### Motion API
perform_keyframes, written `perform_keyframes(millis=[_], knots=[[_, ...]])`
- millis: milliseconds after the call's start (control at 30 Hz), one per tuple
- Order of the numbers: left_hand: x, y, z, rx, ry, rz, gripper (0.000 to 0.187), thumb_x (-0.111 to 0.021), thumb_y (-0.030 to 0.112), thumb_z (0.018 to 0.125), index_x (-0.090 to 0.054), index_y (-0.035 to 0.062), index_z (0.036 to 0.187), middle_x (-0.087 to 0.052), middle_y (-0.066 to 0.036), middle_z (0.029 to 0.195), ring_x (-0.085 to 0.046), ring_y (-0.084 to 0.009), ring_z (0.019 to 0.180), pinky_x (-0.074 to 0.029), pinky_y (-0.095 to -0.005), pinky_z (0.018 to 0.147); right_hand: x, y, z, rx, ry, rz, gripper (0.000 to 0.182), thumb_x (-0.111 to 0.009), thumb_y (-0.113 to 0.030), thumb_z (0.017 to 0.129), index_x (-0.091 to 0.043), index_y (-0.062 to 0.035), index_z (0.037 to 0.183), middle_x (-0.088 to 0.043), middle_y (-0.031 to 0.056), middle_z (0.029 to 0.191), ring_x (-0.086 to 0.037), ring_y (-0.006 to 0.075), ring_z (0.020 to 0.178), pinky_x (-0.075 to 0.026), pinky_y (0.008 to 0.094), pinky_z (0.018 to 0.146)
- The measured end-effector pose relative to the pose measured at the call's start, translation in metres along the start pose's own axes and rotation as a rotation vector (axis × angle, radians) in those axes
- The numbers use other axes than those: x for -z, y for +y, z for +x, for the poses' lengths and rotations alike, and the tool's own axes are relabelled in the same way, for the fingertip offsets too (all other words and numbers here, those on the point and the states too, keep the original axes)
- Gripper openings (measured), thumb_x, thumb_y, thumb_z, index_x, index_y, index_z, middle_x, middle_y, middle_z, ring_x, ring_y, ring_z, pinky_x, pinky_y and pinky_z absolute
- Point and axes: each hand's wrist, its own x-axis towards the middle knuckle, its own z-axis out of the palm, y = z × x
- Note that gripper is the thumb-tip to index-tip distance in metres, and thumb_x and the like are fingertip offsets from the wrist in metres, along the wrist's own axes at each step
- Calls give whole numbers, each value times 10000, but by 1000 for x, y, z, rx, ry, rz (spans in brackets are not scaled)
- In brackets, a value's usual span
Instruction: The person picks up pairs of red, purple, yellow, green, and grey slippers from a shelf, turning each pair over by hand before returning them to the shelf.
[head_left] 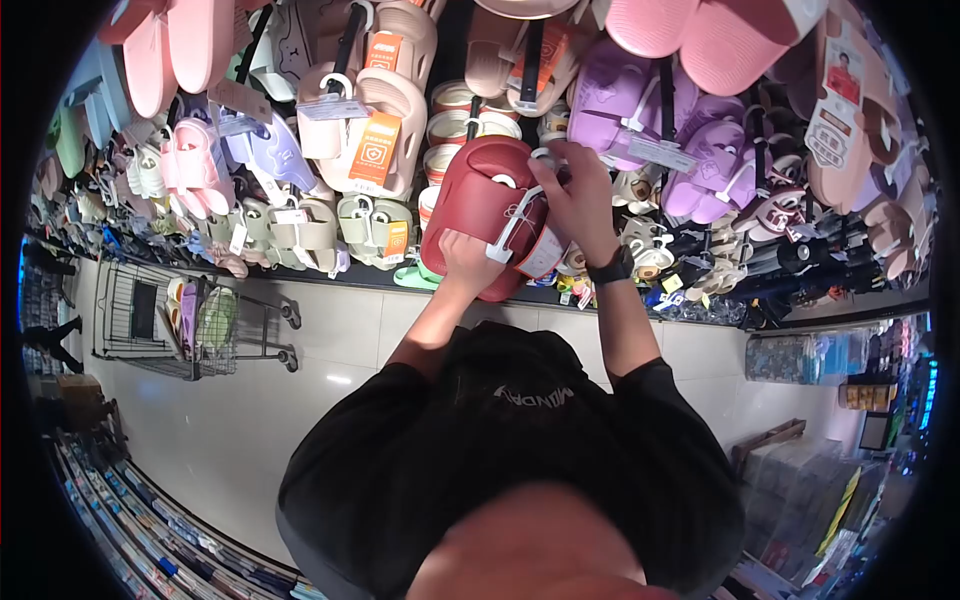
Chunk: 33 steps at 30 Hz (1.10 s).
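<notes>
A pair of dark red slippers hangs in front of me at the display rack, with a white plastic hanger and a tag on it. Its straps carry a small white line drawing. My left hand is closed on the lower left part of the slippers, its fingertips partly hidden. At the upper right, my right hand pinches the white hanger hook above the pair. Purple slippers hang just right of that hand, and beige slippers with an orange label are to the left.
Several more slippers in pink, blue and green fill the rack, including a pale pink pair. A wire shopping cart with goods stands on the tiled floor at left. Clear plastic storage boxes are at the lower right.
</notes>
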Motion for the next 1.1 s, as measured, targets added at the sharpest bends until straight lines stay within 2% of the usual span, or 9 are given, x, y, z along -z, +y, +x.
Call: perform_keyframes(millis=[67,167,300,333,433,633,700,867,1100], knots=[[-2,-10,-5,37,-46,27,350,-701,100,676,-665,16,1013,-688,-159,941,-657,-371,796,-511,-438,707,-11,5,13,-162,-177,209,262,-706,-161,836,-647,-12,1043,-679,91,783,-659,162,686,-512,306,593],[-9,-21,1,44,-3,27,326,-709,124,663,-669,26,971,-681,-147,894,-646,-352,765,-497,-432,696,-18,14,28,-298,-223,306,149,-661,-89,865,-654,-23,999,-683,76,784,-639,87,678,-500,240,565],[-22,-34,8,90,-26,70,273,-711,122,628,-660,30,880,-650,-140,803,-612,-350,704,-483,-441,653,-28,28,46,-220,-83,480,98,-649,-1,852,-642,21,947,-678,37,774,-626,68,669,-494,207,593],[-26,-35,15,114,-30,67,268,-708,114,626,-656,25,874,-645,-145,796,-607,-355,701,-483,-448,656,-27,23,53,-349,-80,573,110,-646,28,842,-637,48,950,-682,47,796,-635,83,677,-500,208,611],[-31,-36,40,143,-31,78,235,-704,91,622,-646,7,834,-640,-168,785,-609,-373,723,-492,-460,673,-26,32,68,-305,8,682,110,-683,-11,808,-673,30,909,-698,58,753,-619,73,650,-476,214,580],[-41,-43,57,113,3,70,207,-691,80,621,-637,-3,803,-634,-177,735,-614,-381,683,-499,-453,642,-20,14,96,-250,1,432,148,-714,-86,778,-716,-1,899,-706,103,730,-660,122,627,-498,265,567],[-44,-42,58,128,52,61,198,-683,76,632,-629,-5,804,-630,-189,717,-613,-388,673,-491,-469,631,-18,13,104,-127,-44,315,142,-665,-58,852,-686,34,958,-677,39,721,-607,60,648,-481,222,585],[-54,-41,59,190,134,18,184,-666,39,649,-626,1,825,-630,-206,738,-609,-407,694,-477,-496,651,-6,9,80,-33,159,-6,215,-668,-168,787,-676,-33,954,-654,134,923,-597,336,902,-477,412,808],[-63,-43,35,224,126,47,191,-664,66,710,-609,16,886,-620,-205,744,-598,-439,706,-469,-521,663,2,-7,31,177,302,0,249,-643,-4,689,-648,-32,937,-628,119,875,-577,334,871,-462,402,797]])
